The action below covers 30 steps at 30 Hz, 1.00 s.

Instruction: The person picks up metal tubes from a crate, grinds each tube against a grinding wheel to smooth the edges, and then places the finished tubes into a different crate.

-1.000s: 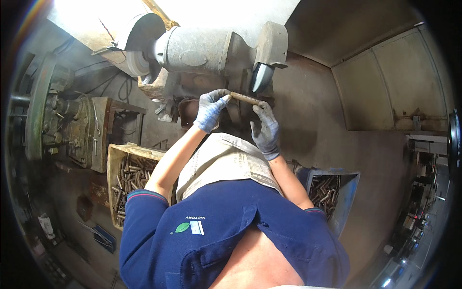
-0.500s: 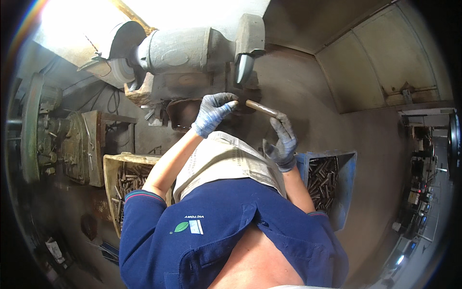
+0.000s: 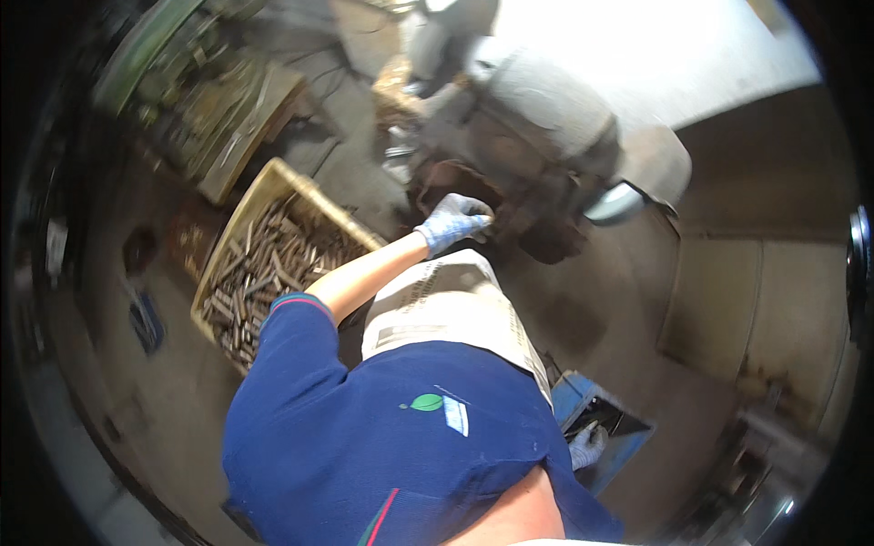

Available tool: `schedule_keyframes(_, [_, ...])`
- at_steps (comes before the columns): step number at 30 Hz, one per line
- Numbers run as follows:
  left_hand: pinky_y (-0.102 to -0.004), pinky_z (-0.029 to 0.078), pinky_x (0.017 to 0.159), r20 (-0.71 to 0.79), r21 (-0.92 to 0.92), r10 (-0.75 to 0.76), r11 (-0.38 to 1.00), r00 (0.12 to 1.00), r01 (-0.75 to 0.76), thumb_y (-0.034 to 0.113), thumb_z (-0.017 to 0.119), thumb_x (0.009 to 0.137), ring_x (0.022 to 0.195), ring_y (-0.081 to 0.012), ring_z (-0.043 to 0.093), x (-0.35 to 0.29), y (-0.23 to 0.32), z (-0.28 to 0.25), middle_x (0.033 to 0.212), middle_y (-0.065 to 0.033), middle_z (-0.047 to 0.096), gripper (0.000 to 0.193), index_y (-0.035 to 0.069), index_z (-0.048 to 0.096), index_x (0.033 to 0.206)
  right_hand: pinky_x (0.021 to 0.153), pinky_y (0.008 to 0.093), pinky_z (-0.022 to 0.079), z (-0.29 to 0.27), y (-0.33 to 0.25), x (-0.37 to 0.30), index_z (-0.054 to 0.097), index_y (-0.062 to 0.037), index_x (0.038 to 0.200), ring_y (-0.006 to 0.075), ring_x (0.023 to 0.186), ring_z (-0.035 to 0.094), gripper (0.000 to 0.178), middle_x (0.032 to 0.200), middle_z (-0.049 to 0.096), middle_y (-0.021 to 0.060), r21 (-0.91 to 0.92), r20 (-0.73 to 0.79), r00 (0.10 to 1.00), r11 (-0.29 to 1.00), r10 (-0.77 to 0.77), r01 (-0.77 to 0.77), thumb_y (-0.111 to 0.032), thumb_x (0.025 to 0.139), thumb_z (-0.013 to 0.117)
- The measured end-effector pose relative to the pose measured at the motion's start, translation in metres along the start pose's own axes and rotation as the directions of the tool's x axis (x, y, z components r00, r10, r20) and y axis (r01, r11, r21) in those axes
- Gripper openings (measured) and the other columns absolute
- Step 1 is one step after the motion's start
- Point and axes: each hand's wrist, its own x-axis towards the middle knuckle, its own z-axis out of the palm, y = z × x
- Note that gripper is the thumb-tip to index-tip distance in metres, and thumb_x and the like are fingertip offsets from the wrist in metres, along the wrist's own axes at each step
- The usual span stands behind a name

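My left hand, in a blue-and-white knit glove, is in front of the bench grinder. Its fingers are curled together in a pinch; whatever may be between them is too small and blurred to name. At the lower right, my right hand, gloved too, reaches down into the blue bin. My body and the bin partly hide its fingers, and blur keeps me from seeing whether they grip a rod. The grinder's right wheel guard stands beyond and to the right of my left hand.
A yellowish bin full of short metal rods stands to my left. Behind it is a greenish machine. A pale apron covers my lap. Tan panels line the right side.
My view has swung round to the right. My right hand, which held a metal rod up near the grinder, has dropped into the blue bin. The left hand stays in front of the grinder, fingers pinched.
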Motion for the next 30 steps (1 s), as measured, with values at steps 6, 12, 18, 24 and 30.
schedule_keyframes(6, [-0.0282, 0.055, 0.063, -0.198, -0.051, 0.035, 0.998, 0.980, -0.046, 0.008, 0.060, 0.085, 0.068, -0.0159, 0.063, -0.039, -0.016, -0.053, 0.076, -0.0081, 0.064, 0.012, -0.002, 0.063, 0.089, 0.083, 0.0311, 0.048, 0.095, -0.120, 0.053, 0.062, 0.0056, 0.099, 0.0197, 0.090, 0.058, 0.020, 0.097, 0.062, 0.0109, 0.520, 0.289, 0.946, 0.854, -0.147, -0.027, -0.008, 0.084, 0.060])
schedule_keyframes(12, [-0.0260, 0.055, 0.062, -0.570, 0.040, 0.133, 0.990, 0.811, -0.134, 0.005, 0.059, 0.084, 0.074, -0.0153, 0.064, -0.140, -0.016, -0.124, 0.077, -0.0102, 0.064, 0.013, -0.005, 0.063, 0.092, 0.077, 0.0290, 0.053, 0.156, -0.172, 0.065, 0.061, 0.0072, 0.099, 0.0177, 0.082, 0.060, 0.017, 0.097, 0.061, 0.0117, 0.593, 0.462, 0.769, 0.798, -0.442, 0.103, 0.000, 0.085, 0.057])
schedule_keyframes(18, [-0.0319, 0.054, 0.061, -0.909, 0.340, 0.220, 0.884, 0.355, 0.322, 0.008, 0.058, 0.077, 0.069, -0.0162, 0.065, -0.268, -0.021, -0.212, 0.075, -0.0079, 0.068, 0.015, 0.006, 0.069, 0.087, 0.077, 0.0288, 0.052, 0.171, -0.195, 0.073, 0.061, 0.0073, 0.100, 0.0177, 0.082, 0.060, 0.020, 0.096, 0.062, 0.0120, 0.591, 0.566, 0.666, 0.802, -0.486, 0.083, -0.006, 0.086, 0.057])
schedule_keyframes(24, [-0.0391, 0.047, 0.085, -0.931, 0.338, 0.303, 0.510, 0.203, 0.791, 0.012, 0.058, 0.077, 0.100, -0.0308, 0.059, -0.336, -0.061, -0.297, 0.104, -0.0147, 0.062, 0.036, 0.016, 0.061, 0.112, 0.075, 0.0280, 0.051, 0.181, -0.202, 0.077, 0.062, 0.0066, 0.101, 0.0160, 0.082, 0.061, 0.023, 0.095, 0.065, 0.0124, 0.515, 0.598, 0.640, 0.843, -0.482, 0.152, -0.009, 0.085, 0.060])
schedule_keyframes(30, [-0.0427, 0.047, 0.085, -0.909, 0.408, 0.185, 0.217, 0.373, 0.887, 0.004, 0.057, 0.074, 0.103, -0.0346, 0.057, -0.324, -0.052, -0.300, 0.116, -0.0171, 0.054, 0.042, 0.016, 0.059, 0.114, 0.078, 0.0287, 0.048, 0.174, -0.214, 0.071, 0.062, 0.0066, 0.100, 0.0172, 0.083, 0.061, 0.024, 0.094, 0.066, 0.0126, 0.531, 0.606, 0.595, 0.826, -0.528, 0.192, -0.011, 0.085, 0.059])
